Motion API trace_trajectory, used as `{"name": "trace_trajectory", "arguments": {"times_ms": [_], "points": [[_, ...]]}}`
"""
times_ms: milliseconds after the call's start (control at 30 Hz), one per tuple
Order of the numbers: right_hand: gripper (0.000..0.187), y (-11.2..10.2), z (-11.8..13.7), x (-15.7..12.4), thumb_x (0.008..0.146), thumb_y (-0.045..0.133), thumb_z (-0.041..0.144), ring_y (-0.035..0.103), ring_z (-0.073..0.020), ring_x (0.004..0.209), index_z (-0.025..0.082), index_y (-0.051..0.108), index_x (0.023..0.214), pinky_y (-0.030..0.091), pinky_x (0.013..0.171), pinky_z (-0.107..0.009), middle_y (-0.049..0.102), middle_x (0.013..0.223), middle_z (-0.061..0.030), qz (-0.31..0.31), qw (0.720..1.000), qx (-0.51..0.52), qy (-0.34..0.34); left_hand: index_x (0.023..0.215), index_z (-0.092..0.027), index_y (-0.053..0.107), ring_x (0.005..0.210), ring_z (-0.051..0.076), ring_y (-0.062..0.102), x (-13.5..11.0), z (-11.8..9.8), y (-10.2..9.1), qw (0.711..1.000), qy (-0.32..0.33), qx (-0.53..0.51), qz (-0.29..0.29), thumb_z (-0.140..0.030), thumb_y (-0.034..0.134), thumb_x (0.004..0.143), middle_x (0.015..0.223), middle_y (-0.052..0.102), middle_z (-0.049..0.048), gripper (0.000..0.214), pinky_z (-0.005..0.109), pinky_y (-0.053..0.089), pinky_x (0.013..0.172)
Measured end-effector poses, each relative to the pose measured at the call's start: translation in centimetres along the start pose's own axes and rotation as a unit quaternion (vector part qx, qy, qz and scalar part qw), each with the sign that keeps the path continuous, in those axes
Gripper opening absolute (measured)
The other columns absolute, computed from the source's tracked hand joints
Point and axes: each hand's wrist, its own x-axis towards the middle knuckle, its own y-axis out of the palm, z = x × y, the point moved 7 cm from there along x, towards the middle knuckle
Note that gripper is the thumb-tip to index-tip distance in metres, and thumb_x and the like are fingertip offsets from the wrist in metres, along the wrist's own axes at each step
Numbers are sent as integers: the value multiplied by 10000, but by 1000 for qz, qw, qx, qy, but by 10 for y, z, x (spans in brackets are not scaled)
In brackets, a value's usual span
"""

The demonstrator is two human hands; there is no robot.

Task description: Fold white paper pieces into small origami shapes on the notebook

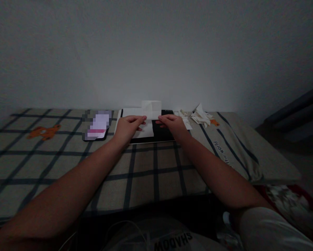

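Note:
A small creased sheet of white paper (151,108) is raised between my hands, its fold lines showing. My left hand (131,126) pinches its lower left corner, and my right hand (172,124) pinches its lower right corner. Beneath them lies a flat black board or book (163,131) with a pale edge. White paper (143,131) covers the left part of that black surface, partly hidden by my left hand.
Left of my hands a phone (97,126) with a lit, blurred screen lies on the checked cloth (143,158). Crumpled and folded paper pieces (201,115) sit to the right. A plain wall (156,52) rises behind. A clear bottle (229,232) is below the table's front edge.

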Motion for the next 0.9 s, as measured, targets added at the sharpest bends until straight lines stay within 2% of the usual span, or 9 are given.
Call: {"name": "trace_trajectory", "arguments": {"times_ms": [100, 267, 333, 467, 633, 800, 900], "points": [[239, 1, -7, 1, 680, 730, 329, 670, -147, 754, 180, 624, 833, 526, 713, -294, 693, 789, -27, -1, 998, 64, 22, 891, -135, 695, 736, 165, 640, 1, 3, -1, 999, 7, -37, -16, -344, 747, 678, 820, 702, 69, 303, 273, 525, 639], [430, 3, -8, 1, 638, 753, 269, 656, -130, 720, 204, 581, 1026, 537, 753, -309, 684, 780, 13, 10, 994, 105, 19, 1176, -177, 568, 721, 144, 643, 5, 10, 6, 994, -11, -112, 15, -193, 769, 617, 783, 680, 10, 594, 298, 548, 696], [452, 5, -9, 0, 644, 746, 269, 650, -132, 734, 192, 599, 1064, 535, 774, -320, 689, 806, 0, 24, 995, 96, 20, 1134, -168, 591, 749, 149, 644, 5, 13, 8, 992, -27, -123, 29, -183, 755, 623, 818, 685, 26, 536, 302, 549, 714], [325, 7, -14, 1, 669, 727, 316, 641, -136, 750, 159, 665, 946, 535, 795, -336, 700, 918, -55, 30, 995, 81, 44, 909, -143, 657, 777, 148, 634, 2, 13, 12, 991, -41, -112, 52, -199, 732, 632, 883, 692, 54, 292, 304, 537, 758], [273, 2, -16, 3, 686, 715, 368, 625, -132, 741, 164, 688, 865, 538, 759, -324, 699, 905, -59, 21, 998, 52, 35, 828, -143, 663, 727, 132, 615, -1, 11, 16, 991, -49, -82, 92, -209, 717, 636, 822, 683, 40, 209, 266, 520, 705], [300, 0, -10, 2, 692, 700, 387, 604, -136, 712, 165, 717, 893, 503, 729, -325, 706, 851, -51, 37, 998, -53, 11, 923, -174, 699, 807, 165, 629, 1, 11, 8, 995, -59, -67, 45, -352, 711, 684, 961, 697, 71, 298, 251, 499, 648], [304, 0, -5, 0, 705, 691, 398, 605, -148, 747, 173, 727, 907, 481, 763, -337, 713, 854, -53, 49, 994, -99, -9, 882, -172, 710, 708, 152, 616, 0, 14, 6, 995, -81, -39, 38, -374, 748, 657, 864, 702, 69, 304, 244, 469, 584]]}}
